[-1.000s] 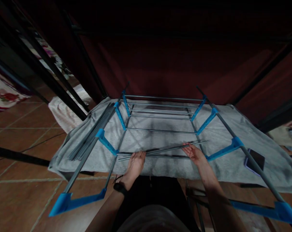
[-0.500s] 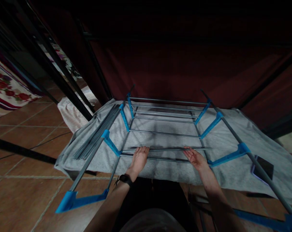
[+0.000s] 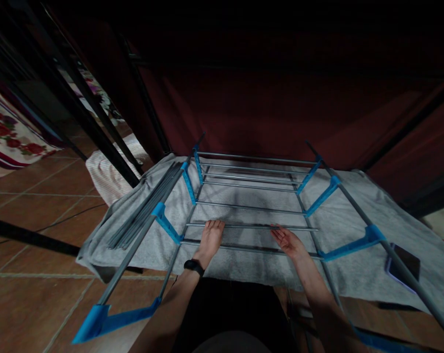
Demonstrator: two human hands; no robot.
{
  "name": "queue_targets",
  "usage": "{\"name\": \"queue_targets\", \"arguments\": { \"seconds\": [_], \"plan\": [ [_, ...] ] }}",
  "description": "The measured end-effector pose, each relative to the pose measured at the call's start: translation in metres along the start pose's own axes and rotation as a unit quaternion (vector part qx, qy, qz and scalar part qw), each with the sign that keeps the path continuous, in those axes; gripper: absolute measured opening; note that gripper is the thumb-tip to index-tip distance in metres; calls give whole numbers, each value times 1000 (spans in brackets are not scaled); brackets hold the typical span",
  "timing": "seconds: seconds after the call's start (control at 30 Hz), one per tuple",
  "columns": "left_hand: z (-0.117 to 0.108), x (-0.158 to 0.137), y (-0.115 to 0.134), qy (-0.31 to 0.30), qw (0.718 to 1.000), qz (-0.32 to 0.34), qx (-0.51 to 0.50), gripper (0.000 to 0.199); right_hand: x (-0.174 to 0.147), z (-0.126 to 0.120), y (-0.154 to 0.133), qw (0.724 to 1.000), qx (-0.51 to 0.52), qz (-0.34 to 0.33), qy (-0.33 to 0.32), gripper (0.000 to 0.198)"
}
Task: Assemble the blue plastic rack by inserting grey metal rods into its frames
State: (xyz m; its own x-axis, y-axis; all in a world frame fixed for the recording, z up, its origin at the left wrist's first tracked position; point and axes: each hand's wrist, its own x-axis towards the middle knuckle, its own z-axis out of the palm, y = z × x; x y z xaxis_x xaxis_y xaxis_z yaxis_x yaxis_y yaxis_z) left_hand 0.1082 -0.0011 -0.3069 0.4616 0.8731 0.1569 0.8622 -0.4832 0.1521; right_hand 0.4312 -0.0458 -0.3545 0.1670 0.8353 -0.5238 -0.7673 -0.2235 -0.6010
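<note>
Lying by the grey cloth's (image 3: 240, 257) left edge, spare rods (image 3: 144, 208) sit apart. The left hand (image 3: 210, 236) rests spread on a loose metal rod (image 3: 251, 227) across the rack frame (image 3: 251, 206); the right hand (image 3: 286, 241), open-palmed, touches it nearer the cloth's front edge.

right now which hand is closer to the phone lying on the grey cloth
Right. The right hand is on the rod mid-rack, on the phone's side. The left hand holds the rod's other end, farther away.
</note>
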Motion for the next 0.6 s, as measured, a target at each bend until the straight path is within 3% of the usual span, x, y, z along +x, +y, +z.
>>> {"name": "queue_targets", "arguments": {
  "seconds": [0.17, 0.6],
  "plan": [
    [5, 5, -8, -13, 1000, -2, -5, 44, 11, 3, 7, 1000, 3, 12, 22, 16],
    [21, 8, -19, -37, 999, -16, -24, 39, 16, -4, 12, 999, -8, 34, 3, 15]
  ]
}}
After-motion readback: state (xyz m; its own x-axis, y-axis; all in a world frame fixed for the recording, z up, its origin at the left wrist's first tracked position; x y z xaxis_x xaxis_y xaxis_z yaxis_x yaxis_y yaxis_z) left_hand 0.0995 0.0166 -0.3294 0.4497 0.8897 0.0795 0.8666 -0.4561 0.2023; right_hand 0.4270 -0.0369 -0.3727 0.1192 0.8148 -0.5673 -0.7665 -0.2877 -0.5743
